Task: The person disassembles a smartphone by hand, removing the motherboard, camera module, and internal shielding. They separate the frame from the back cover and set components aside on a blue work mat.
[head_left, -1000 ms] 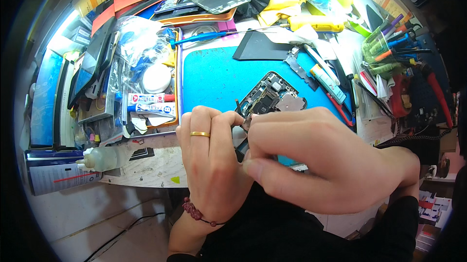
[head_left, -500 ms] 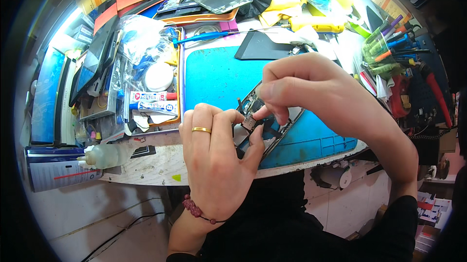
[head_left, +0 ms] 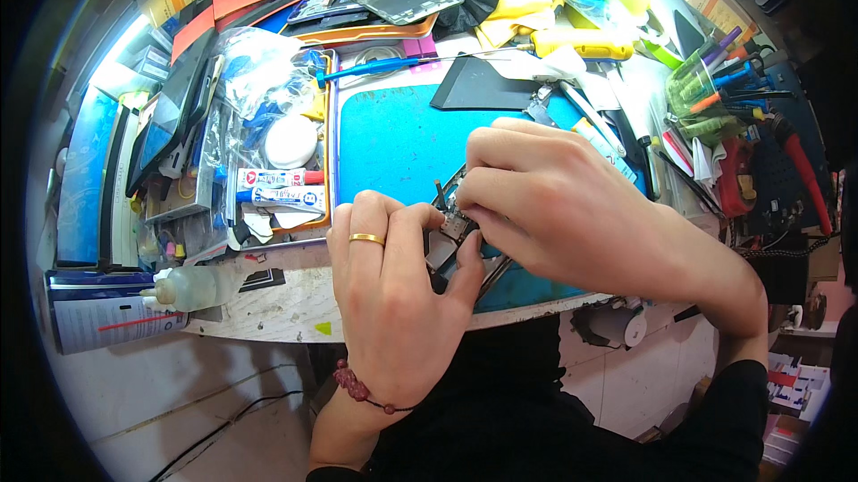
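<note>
An opened phone (head_left: 441,253) with its inner parts bare lies slantwise on the blue work mat (head_left: 393,142), largely covered by my hands. My left hand (head_left: 393,272), with a gold ring and a beaded bracelet, grips it between thumb and forefinger at its near left part. Over the upper part of the phone, my right hand (head_left: 559,196) has its fingers curled and pressed together at the small inner parts. Whatever sits between those right fingertips is hidden.
Left of the mat, a tray holds a round white lid (head_left: 290,141) and two glue tubes (head_left: 281,198). A blue screwdriver (head_left: 371,69) and black sheet (head_left: 478,85) lie beyond. A clear bottle (head_left: 192,288) stands front left; a tool cup (head_left: 697,93) stands right.
My right hand has turned and come down toward me, its fingers closing in over the phone's inner parts and covering more of it. My left hand has stayed almost still.
</note>
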Available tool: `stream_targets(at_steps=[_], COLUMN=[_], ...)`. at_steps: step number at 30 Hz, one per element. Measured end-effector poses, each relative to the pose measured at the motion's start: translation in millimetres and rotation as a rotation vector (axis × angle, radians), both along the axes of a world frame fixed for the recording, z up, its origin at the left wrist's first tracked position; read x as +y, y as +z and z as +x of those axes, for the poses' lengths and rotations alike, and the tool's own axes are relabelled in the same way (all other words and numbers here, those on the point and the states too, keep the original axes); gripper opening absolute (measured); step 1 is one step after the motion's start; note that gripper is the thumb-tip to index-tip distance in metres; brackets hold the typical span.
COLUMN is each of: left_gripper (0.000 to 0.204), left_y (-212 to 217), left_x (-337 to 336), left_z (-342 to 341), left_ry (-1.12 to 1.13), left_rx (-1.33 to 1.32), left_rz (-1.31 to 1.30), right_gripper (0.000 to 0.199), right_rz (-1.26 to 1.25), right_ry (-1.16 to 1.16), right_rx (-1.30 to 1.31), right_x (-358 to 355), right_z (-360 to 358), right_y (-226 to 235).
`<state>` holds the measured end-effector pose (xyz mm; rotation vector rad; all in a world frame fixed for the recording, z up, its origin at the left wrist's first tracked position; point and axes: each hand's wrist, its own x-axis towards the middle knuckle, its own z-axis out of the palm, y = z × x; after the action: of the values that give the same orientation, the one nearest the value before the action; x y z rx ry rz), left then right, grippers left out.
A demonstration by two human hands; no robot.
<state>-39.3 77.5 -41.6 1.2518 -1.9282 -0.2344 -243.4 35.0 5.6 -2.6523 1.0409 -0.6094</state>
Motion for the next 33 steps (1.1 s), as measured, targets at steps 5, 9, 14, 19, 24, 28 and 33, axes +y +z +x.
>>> stream_targets(at_steps=[5, 9, 14, 19, 24, 28, 33], left_gripper=[0.032, 0.03, 0.03, 0.028, 0.027, 0.03, 0.034], left_y=[0, -1, -1, -1, -2, -2, -2], left_x=[0, 0, -1, -1, -2, -1, -1], left_z=[0, -1, 0, 0, 1, 2, 3], left_ry=[-0.017, 0.007, -0.004, -0.018, -0.025, -0.036, -0.052], left_rx=[-0.006, 0.019, 0.006, -0.001, -0.001, -0.009, -0.014], left_rz=[0.044, 0.025, 0.018, 0.005, -0.007, -0.013, -0.015], right_gripper=[0.015, 0.008, 0.013, 0.017, 0.016, 0.017, 0.016], right_rz=[-0.025, -0.094, -0.245, -0.332, -0.449, -0.502, -0.534], right_ry=[0.163, 0.29, 0.339, 0.369, 0.395, 0.401, 0.409], right_rx=[0.125, 0.273, 0.324, 0.259, 0.309, 0.37, 0.44], right_x=[-20, -31, -29, -27, -21, -15, -8], right_z=[0, -4, 0, 3, 2, 3, 3], right_y=[10, 20, 20, 9, 7, 8, 8])
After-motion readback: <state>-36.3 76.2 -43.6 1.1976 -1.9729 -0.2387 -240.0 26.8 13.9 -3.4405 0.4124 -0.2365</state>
